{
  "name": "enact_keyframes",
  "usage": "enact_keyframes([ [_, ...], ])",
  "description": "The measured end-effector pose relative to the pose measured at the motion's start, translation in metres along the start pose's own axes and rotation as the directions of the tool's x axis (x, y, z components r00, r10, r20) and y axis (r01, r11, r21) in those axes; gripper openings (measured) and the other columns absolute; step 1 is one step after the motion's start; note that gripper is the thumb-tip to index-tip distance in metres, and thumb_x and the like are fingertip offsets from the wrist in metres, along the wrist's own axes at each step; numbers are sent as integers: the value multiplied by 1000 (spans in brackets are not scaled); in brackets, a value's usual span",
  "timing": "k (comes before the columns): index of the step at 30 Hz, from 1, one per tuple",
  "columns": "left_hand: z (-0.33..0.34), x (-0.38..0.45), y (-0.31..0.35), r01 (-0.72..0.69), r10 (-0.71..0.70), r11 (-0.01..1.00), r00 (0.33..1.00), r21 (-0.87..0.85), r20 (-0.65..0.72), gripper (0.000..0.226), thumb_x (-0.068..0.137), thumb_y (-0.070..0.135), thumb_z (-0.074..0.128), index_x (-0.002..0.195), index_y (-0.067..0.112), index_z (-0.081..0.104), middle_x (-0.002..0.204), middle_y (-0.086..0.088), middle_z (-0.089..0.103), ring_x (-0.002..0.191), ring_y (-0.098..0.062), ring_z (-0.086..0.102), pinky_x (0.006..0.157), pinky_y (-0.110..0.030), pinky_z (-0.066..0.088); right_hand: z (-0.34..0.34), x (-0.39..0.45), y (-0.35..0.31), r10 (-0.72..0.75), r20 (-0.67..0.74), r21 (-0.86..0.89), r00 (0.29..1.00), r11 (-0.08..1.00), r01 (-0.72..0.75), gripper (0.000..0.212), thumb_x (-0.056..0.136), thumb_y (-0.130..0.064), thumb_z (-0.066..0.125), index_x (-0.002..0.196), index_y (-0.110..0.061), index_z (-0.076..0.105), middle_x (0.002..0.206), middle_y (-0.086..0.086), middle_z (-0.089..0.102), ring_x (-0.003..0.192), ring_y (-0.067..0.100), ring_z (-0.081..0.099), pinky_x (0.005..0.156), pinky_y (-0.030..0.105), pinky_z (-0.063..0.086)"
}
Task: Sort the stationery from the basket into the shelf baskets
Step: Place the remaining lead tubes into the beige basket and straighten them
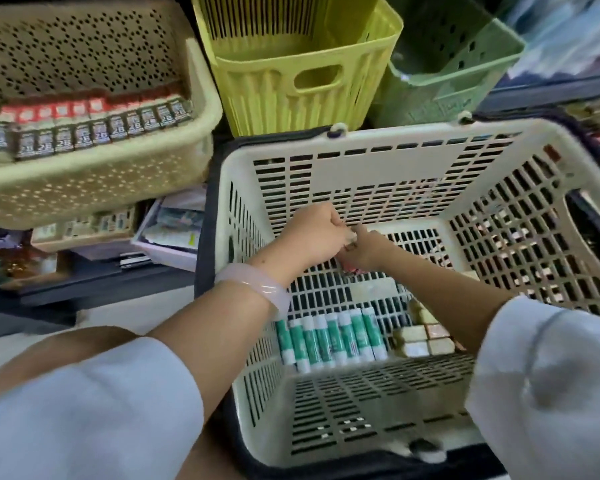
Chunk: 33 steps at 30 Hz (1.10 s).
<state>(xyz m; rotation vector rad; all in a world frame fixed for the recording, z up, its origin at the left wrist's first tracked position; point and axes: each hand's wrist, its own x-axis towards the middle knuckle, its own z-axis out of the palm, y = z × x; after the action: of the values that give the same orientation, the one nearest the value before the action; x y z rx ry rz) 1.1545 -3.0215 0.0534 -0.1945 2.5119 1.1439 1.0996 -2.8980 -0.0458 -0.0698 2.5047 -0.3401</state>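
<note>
Both hands deep in the cream shopping basket (371,171), left hand (317,235) and right hand (366,251) meeting, fingers curled round small blurred items, glue sticks (329,336) and erasers (425,337) on its floor, 2B lead boxes (84,131) in beige shelf basket (94,188) up left

I observe a pale bracelet (257,284) at one wrist, white sleeves (84,410), and an open box of papers (172,226) under the shelf baskets.

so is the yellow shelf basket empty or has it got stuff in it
Empty as far as shows: the yellow basket has a bare floor and walls, unlike the beige basket beside it, which holds a row of 2B boxes.
</note>
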Motion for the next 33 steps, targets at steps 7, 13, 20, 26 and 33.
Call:
enact_keyframes([
  [7, 2, 5, -3, 29, -32, 997, 999, -67, -41, 18, 90, 19, 45, 98, 16, 60, 76, 6, 53, 68, -13, 48, 54, -23, 36, 40, 6, -1, -24, -197, -311, 980, 949, -40, 45, 95, -35, 42, 129, -8, 29, 125, 19, 38, 114, 33, 40, 81, 34, 40],
  [13, 1, 3, -1, 97, -117, 948, 992, -304, -50, 13, 90, 16, 45, 83, 18, 55, 75, 3, 49, 74, -16, 49, 73, -29, 43, 8, -6, 2, -31, -63, -96, 998, 995, 25, 42, 98, -33, 30, 127, -3, 33, 124, 22, 43, 111, 36, 46, 93, 42, 42],
  [20, -5, -6, 9, 380, -203, 350, 923, -856, 326, 37, 93, 48, 41, 110, 18, 56, 125, -10, 50, 113, -32, 51, 95, -49, 40, -77, -76, -50, -362, -138, 273, 922, 881, 387, 32, 94, -32, 45, 120, -13, 42, 96, 2, 55, 87, 17, 55, 71, 27, 40],
  [26, -35, -27, 7, 228, -18, -72, 973, -971, 230, 49, 92, 49, 45, 108, 6, 60, 103, -19, 64, 96, -35, 62, 82, -46, 51, -122, -123, -84, -494, -161, 100, 854, 853, 513, 48, 94, -38, 44, 140, -26, 37, 123, -1, 57, 105, 10, 52, 88, 22, 38],
  [33, -94, -65, -7, 93, 94, 56, 991, -994, 98, 58, 91, 51, 42, 122, 3, 55, 110, -25, 64, 89, -34, 68, 77, -41, 57, -144, -143, -133, -583, -291, 120, 759, 765, 633, 27, 88, -17, 61, 115, -19, 62, 90, 3, 68, 77, 12, 62, 73, 22, 51],
])
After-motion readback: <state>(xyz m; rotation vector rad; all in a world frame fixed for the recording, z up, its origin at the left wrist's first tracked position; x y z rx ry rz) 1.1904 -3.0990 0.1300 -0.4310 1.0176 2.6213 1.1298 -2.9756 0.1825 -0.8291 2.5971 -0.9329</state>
